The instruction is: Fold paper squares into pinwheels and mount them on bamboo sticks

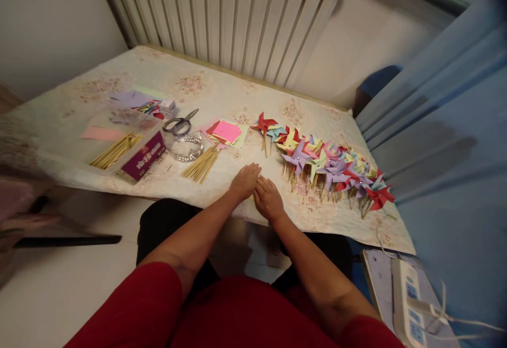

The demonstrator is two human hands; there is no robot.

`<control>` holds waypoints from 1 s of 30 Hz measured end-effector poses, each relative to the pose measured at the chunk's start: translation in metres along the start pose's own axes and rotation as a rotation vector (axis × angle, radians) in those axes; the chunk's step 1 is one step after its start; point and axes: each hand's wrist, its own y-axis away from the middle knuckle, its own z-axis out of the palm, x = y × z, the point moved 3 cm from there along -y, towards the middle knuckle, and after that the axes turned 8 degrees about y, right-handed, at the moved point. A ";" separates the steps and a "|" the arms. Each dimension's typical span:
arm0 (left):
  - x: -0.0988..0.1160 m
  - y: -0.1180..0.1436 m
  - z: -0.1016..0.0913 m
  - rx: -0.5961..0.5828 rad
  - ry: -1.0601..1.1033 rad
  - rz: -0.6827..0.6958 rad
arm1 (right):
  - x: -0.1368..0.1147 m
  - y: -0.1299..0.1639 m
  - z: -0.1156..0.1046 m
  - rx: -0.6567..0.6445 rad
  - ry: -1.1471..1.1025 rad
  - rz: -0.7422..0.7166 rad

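My left hand [244, 180] and my right hand [268, 198] rest side by side at the table's front edge, fingertips close together or touching. Their fingers look stretched out and lie flat, with nothing seen in them; what is under the palms is hidden. Left of my hands, a fanned bundle of thin wooden sticks [201, 164] lies on the cloth. Behind it is a stack of coloured paper squares [227, 132], pink on top. To the right stand many paper pinwheels [335, 172] on sticks, in red, purple, yellow and blue, packed closely together.
A clear plastic box [143, 159] with a purple label holds more sticks at the left. Near it are scissors [181, 125], a round clear dish [187, 148] of small shiny pieces, and paper scraps [150, 108]. A power strip [410, 303] with cables sits at lower right.
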 end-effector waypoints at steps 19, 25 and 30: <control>-0.008 0.002 0.003 0.055 -0.181 -0.137 | 0.008 0.005 0.012 0.170 -0.054 0.041; -0.008 0.003 0.004 0.076 -0.181 -0.128 | 0.007 0.006 0.011 0.194 -0.032 0.055; -0.008 0.003 0.002 0.083 -0.178 -0.124 | 0.007 0.006 0.010 0.200 -0.013 0.052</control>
